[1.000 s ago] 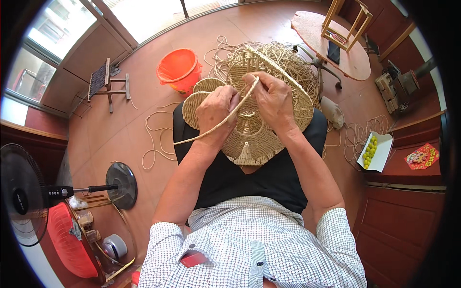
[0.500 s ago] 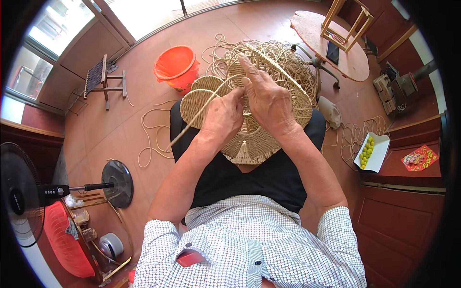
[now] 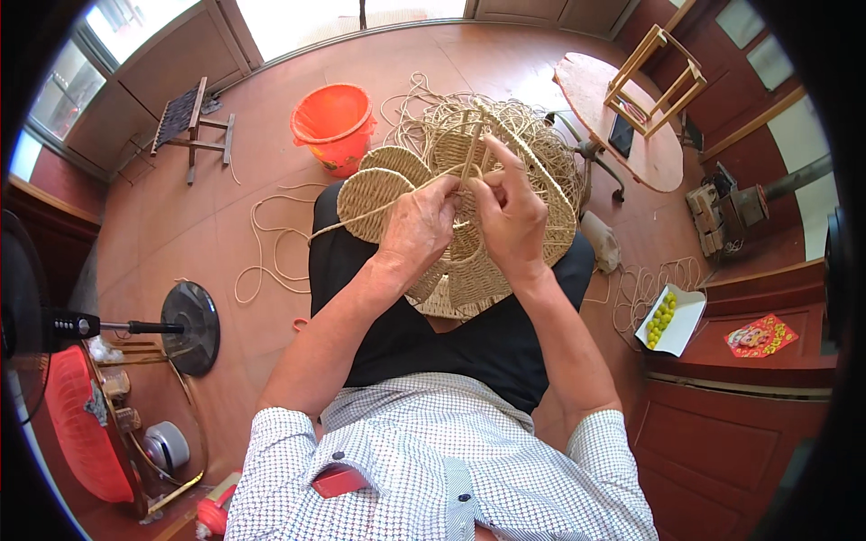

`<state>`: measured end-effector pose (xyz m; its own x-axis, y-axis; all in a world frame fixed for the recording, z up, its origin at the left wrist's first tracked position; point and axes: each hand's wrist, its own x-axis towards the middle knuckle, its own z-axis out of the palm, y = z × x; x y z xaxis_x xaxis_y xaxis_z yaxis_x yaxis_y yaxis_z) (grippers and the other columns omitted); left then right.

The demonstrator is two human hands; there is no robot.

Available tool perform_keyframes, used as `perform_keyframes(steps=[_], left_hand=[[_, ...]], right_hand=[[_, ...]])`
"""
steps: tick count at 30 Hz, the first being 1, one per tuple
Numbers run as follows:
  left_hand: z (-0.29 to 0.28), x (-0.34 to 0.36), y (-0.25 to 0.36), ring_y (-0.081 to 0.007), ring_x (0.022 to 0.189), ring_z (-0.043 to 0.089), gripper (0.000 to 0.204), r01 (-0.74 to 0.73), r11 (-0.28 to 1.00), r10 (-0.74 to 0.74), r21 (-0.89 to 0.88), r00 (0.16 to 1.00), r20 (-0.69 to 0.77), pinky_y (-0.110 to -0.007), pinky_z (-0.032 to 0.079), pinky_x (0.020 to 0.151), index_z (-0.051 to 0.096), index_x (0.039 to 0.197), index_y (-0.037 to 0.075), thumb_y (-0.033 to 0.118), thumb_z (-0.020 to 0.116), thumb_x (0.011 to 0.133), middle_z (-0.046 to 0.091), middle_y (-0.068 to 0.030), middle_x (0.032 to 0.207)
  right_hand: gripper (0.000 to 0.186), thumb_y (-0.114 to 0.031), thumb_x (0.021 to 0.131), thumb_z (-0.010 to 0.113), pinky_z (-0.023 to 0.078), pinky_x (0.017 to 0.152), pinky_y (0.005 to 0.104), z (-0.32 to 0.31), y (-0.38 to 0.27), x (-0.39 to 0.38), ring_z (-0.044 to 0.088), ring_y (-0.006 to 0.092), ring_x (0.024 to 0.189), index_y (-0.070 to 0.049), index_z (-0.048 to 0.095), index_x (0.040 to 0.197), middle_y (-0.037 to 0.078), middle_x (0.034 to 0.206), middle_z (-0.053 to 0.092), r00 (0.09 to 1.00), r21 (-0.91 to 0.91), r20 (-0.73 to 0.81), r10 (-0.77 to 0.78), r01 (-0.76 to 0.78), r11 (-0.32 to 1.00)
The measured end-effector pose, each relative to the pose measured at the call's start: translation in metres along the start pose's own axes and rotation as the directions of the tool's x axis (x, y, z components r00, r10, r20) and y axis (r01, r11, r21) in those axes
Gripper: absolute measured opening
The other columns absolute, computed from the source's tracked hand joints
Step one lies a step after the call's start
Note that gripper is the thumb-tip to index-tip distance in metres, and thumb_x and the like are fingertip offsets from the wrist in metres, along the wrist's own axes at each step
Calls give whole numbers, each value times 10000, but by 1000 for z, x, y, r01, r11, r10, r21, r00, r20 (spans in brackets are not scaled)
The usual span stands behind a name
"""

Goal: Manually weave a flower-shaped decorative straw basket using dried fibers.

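A woven straw-cord piece (image 3: 368,200) with rounded lobes and a frame of wrapped cord rests on my lap. My left hand (image 3: 419,224) is closed at its middle, pinching a straw cord (image 3: 350,221) that trails off to the left over my thigh. Close beside it, my right hand (image 3: 512,216) pinches the cord between thumb and curled fingers, at the foot of an upright bar of the frame. Its index finger points up and away. The exact crossing of the cord is partly hidden by my fingertips.
A large heap of loose straw cord (image 3: 537,126) lies beyond the woven piece. An orange bucket (image 3: 332,126) stands at its left. At the right are a round wooden table (image 3: 663,162) and a white tray of green fruit (image 3: 684,323). A black fan base (image 3: 191,329) stands left.
My right hand has drawn back toward me, its thumb and fingers now pinching the cord. My left hand stays near the same spot. The trailing cord has dropped lower, and the view has shifted slightly.
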<state>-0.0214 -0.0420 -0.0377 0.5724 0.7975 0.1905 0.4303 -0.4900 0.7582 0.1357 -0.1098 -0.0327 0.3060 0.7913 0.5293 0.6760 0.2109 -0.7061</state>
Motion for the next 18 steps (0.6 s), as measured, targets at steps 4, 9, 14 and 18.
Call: perform_keyframes(steps=[4, 9, 14, 18], left_hand=[[8, -12, 10, -396, 930, 768, 257, -135, 951, 190, 280, 965, -182, -486, 613, 784, 702, 1302, 81, 93, 683, 1046, 742, -164, 1090], [20, 3, 5, -326, 913, 760, 167, -424, 851, 491, 309, 851, -186, -442, 624, 757, 702, 1183, 94, 86, 703, 1016, 694, -89, 1072], [32, 20, 13, -328, 878, 756, 98, -348, 867, 413, 357, 902, -124, -453, 609, 747, 687, 1019, 87, 178, 718, 1038, 708, -102, 985], [39, 25, 23, -347, 872, 760, 167, -261, 885, 336, 385, 931, -140, -471, 602, 752, 691, 987, 72, 226, 727, 1042, 726, -136, 930]], right_hand=[[330, -19, 1087, 670, 518, 634, 242, -19, 12, -13, 611, 47, 737, -50, 608, 1410, 19, 967, 711, 941, 507, 98, 324, -327, 798], [219, -72, 1116, 669, 490, 677, 223, -81, 26, -14, 597, 63, 771, -55, 607, 1325, 13, 942, 690, 946, 560, 107, 307, -313, 768], [226, -40, 1085, 705, 543, 761, 256, -135, 9, -4, 679, 97, 882, -45, 619, 1293, 83, 1070, 777, 957, 563, -175, 231, -95, 821], [229, -36, 1076, 713, 574, 779, 267, -118, -10, -10, 730, 120, 930, -41, 623, 1286, 122, 1171, 792, 931, 472, -293, 215, -55, 880]])
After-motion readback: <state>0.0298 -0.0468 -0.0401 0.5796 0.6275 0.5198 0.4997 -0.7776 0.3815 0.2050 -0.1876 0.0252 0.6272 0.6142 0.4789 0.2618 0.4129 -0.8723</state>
